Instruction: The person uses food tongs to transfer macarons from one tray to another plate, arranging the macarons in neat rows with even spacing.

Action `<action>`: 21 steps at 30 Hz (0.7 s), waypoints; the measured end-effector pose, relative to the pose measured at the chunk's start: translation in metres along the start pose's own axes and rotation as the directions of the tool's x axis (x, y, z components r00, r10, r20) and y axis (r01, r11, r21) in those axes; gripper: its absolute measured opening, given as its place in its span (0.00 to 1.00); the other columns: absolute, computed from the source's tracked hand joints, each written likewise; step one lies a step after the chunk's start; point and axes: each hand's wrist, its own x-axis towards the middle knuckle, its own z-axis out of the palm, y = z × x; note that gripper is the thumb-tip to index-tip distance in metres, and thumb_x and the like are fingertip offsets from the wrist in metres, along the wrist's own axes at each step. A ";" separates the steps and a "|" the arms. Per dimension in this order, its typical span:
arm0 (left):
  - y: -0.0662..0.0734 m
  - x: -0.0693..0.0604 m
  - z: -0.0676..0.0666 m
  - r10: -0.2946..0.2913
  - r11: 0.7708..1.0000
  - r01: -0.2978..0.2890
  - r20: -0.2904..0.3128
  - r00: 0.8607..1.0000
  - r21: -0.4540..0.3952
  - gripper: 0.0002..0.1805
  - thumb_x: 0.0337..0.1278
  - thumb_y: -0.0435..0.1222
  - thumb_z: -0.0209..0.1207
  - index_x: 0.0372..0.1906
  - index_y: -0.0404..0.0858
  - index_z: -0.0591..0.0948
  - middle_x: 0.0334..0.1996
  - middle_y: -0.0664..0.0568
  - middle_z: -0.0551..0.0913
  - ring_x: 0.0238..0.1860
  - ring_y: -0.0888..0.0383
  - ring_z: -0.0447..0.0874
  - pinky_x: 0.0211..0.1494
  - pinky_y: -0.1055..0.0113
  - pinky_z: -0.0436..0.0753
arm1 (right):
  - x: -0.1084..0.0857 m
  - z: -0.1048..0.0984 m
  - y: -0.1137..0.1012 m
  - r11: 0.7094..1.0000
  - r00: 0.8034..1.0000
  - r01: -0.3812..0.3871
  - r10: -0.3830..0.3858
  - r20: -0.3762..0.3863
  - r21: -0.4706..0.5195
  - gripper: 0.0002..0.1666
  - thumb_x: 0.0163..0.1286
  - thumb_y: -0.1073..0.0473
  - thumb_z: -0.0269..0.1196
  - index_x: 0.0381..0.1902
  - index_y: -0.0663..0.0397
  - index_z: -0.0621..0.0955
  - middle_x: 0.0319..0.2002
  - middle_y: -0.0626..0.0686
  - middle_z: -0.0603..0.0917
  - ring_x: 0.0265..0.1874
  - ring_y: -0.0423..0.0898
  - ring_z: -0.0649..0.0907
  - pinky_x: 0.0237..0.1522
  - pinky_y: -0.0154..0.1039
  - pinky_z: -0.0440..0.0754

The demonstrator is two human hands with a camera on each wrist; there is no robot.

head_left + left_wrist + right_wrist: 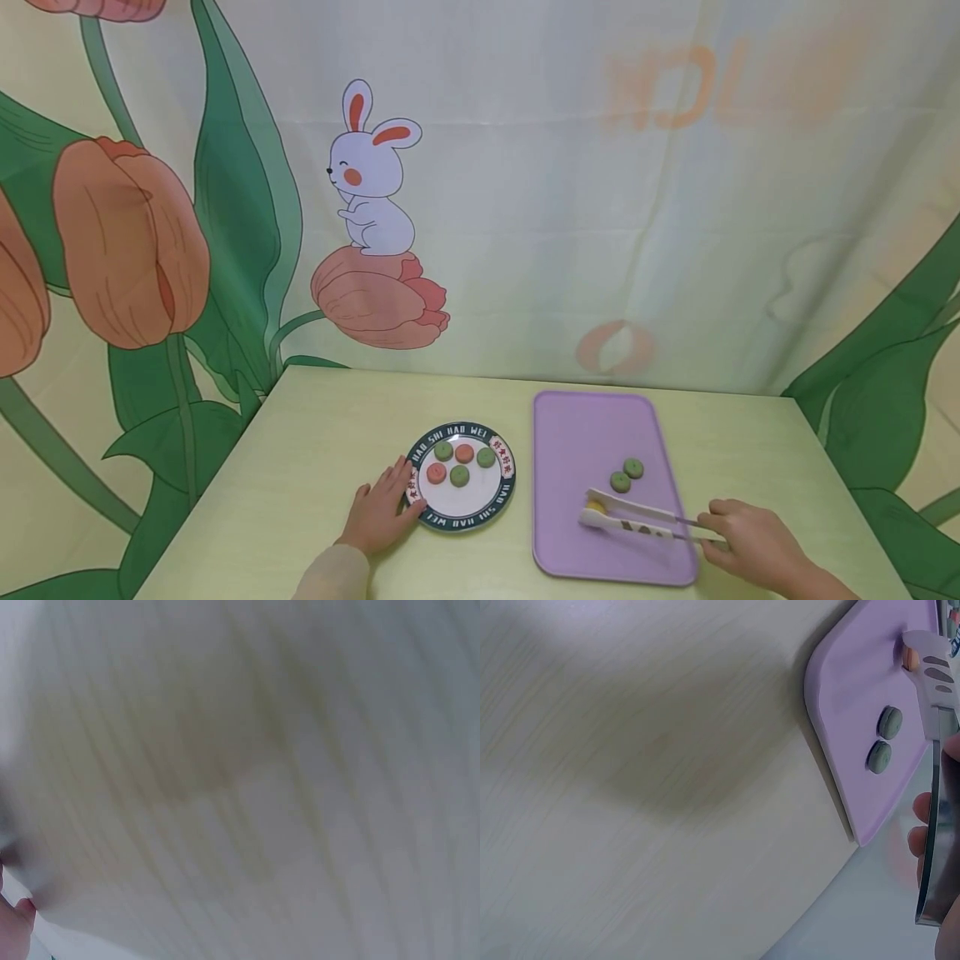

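While the right hand [753, 540] grips the tongs [647, 529] in its fingers, their tips bracket a yellow piece [596, 506] on the tray [573, 442]. The left hand [379, 512] rests relaxed fingers on the plate [456, 501], probably steadying it.

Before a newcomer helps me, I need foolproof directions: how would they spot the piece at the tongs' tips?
On the table, find the purple tray to the right of the plate. On its near half, look between the tips of the tongs that the right hand holds. The small piece there is yellow-orange, unlike the two green pieces lying beyond it on the tray.
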 end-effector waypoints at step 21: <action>-0.002 0.001 0.001 0.007 1.000 -0.007 -0.002 1.000 0.010 0.39 0.54 0.59 0.44 0.67 0.42 0.56 0.68 0.51 0.54 0.66 0.47 0.55 0.62 0.40 0.55 | 0.008 -0.007 0.004 0.999 0.992 0.016 -0.022 -0.127 -0.052 0.10 0.39 0.55 0.67 0.24 0.49 0.82 0.20 0.37 0.70 0.18 0.30 0.66 0.14 0.26 0.64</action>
